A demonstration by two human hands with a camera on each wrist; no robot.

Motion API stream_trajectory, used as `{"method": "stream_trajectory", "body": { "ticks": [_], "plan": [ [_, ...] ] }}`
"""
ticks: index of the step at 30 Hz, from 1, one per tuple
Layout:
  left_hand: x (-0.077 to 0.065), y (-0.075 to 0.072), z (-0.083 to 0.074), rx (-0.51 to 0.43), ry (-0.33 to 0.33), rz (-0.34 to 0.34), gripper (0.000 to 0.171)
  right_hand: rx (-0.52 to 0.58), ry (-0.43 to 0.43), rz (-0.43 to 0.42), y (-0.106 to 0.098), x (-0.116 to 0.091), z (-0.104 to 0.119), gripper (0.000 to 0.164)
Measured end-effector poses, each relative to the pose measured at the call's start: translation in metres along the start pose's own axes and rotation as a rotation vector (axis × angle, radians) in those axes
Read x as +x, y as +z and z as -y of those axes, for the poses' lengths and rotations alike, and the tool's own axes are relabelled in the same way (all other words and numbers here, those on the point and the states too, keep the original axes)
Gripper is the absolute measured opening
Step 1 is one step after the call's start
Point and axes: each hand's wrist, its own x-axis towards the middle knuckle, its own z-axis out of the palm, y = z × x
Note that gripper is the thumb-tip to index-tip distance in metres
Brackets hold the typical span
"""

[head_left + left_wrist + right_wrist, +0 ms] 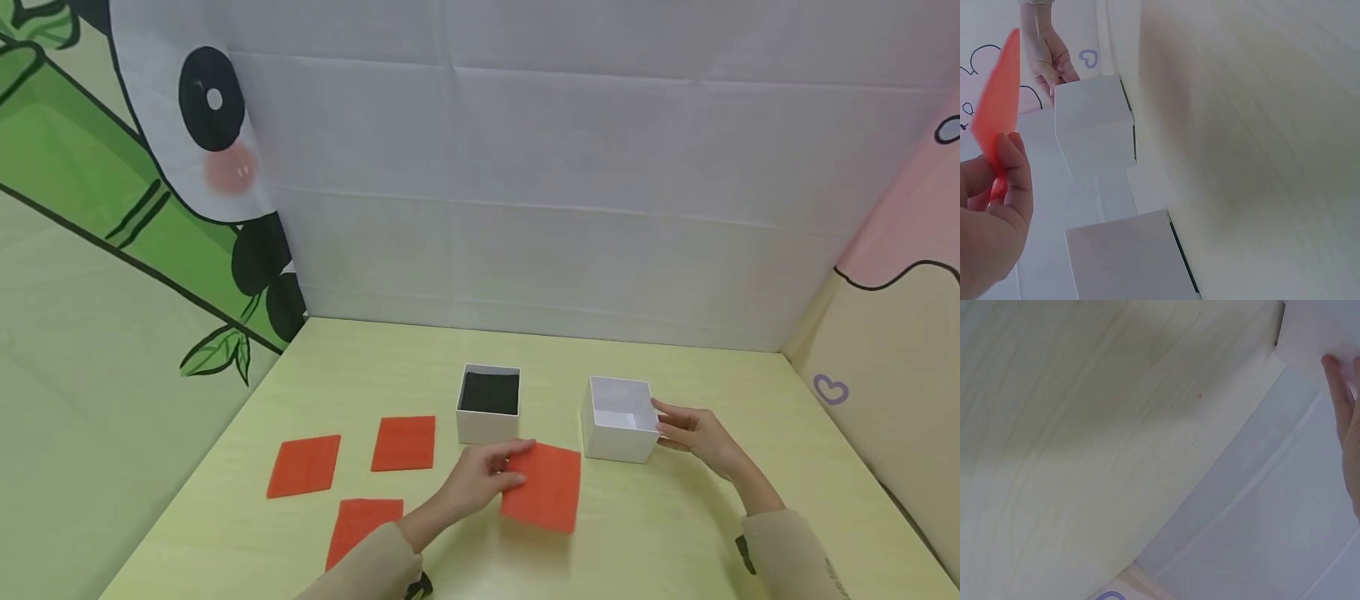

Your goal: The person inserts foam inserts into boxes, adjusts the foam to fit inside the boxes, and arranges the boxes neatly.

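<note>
My left hand (474,477) pinches an orange-red cloth square (546,492) by its upper left edge, between thumb and fingers. The square hangs over the table in front of the two boxes, and it shows edge-on in the left wrist view, where the thumb side of the hand (997,206) is visible. On the right stands an open white box (618,446) with a bare inside. Fingertips of my right hand (693,435) touch this box's right side, the fingers fairly straight. In the right wrist view only some fingers (1338,394) show against the box wall.
A second white box (487,427) holding black cloth (490,392) stands left of the first. Three more orange-red squares lie flat on the left: one at far left (303,467), one behind (403,443), one (360,525) partly under my left sleeve. A white sheet (525,208) rises behind the table.
</note>
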Motion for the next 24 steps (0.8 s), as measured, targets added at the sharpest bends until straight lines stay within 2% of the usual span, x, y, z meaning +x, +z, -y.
{"method": "stream_trajectory", "body": {
  "ticks": [5, 9, 19, 24],
  "plan": [
    [0.008, 0.005, -0.003, -0.058, -0.011, -0.040, 0.041, 0.008, 0.004, 0.002, -0.002, 0.001, -0.002, 0.054],
    [0.015, 0.009, -0.004, -0.106, -0.006, -0.044, 0.042, 0.013, 0.003, 0.007, -0.003, 0.002, -0.003, 0.055],
    [0.036, 0.025, -0.005, -0.072, 0.011, -0.044, 0.042, 0.020, 0.014, 0.010, -0.006, 0.004, -0.003, 0.056],
    [0.048, 0.031, -0.011, -0.075, 0.028, -0.069, 0.041, 0.003, 0.026, 0.008, -0.008, 0.005, -0.002, 0.056]
  ]
}}
